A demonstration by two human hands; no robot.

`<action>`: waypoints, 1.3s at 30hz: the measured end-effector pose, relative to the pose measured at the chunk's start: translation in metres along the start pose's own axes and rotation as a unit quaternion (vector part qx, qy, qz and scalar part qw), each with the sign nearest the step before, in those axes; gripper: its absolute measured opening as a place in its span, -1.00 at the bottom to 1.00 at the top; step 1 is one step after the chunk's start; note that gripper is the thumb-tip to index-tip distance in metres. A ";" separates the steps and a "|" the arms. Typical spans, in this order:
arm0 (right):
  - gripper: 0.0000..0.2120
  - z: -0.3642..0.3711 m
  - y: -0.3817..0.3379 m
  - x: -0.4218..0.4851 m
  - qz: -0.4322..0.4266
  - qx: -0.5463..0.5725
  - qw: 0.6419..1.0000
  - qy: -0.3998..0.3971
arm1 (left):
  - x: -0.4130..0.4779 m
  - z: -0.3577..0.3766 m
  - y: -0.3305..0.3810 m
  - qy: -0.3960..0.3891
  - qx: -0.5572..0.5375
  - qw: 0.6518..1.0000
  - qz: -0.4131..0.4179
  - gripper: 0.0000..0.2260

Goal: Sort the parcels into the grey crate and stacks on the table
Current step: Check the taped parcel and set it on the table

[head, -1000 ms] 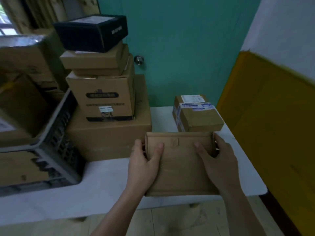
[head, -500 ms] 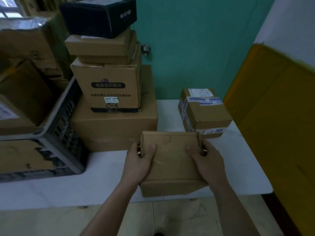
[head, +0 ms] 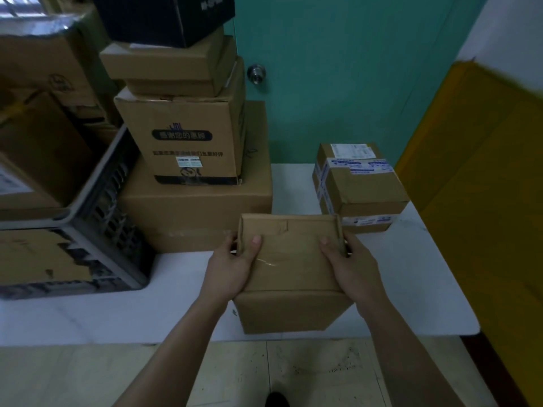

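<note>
A: What can't you make out?

B: Quite a bit. The black box (head: 167,16) on top of the stack is cut off by the upper edge, and the white lettering on its side is too blurred to read. The grey crate (head: 108,207) runs out of view on the left, and the cartons inside it show only in part.

A: And the hands?

B: Both arms reach forward. The left hand (head: 232,265) grips the left side of the plain parcel (head: 289,259) and the right hand (head: 349,265) grips its right side. Each thumb lies flat on the top face, and the other fingers curl round the sides, mostly hidden.

A: Where is that parcel?

B: At the near edge of the white worktop (head: 88,315), in front of the large base box (head: 199,212) and near the labelled parcel (head: 361,186). I cannot tell whether it rests on the worktop or hangs just above it.

A: Any writing?

B: The printed box (head: 188,136) carries a dark band with Chinese characters, a second line beneath and a small white sticker. None of it is sharp enough to read with confidence. The labelled parcel has a white shipping label on top and blue-printed tape, but the print is too small to read. The plain parcel shows none.
</note>
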State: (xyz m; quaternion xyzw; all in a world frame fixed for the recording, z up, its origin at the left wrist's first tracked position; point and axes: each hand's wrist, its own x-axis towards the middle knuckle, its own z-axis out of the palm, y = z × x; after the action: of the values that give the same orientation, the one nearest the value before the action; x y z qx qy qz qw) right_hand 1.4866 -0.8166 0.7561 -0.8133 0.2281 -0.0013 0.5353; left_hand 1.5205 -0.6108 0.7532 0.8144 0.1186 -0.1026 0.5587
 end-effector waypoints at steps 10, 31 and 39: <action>-0.69 -0.012 0.012 0.002 0.032 0.071 0.996 -0.047 | -0.006 -0.007 -0.010 -0.018 -0.006 1.000 0.000 -0.54; -0.19 0.032 0.010 -0.076 -0.046 0.117 0.977 -0.170 | -0.045 -0.050 -0.082 0.015 -0.234 0.972 0.024 -0.06; -0.24 0.035 0.003 -0.074 -0.192 0.013 0.979 -0.071 | -0.036 -0.069 -0.073 0.002 -0.237 0.969 -0.070 -0.41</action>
State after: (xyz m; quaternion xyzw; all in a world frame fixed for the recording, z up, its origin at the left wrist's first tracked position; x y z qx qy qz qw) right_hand 1.4276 -0.7592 0.7565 -0.8329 0.0292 -0.0488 0.5505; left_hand 1.4663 -0.5233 0.7237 0.6485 0.1976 -0.1090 0.7270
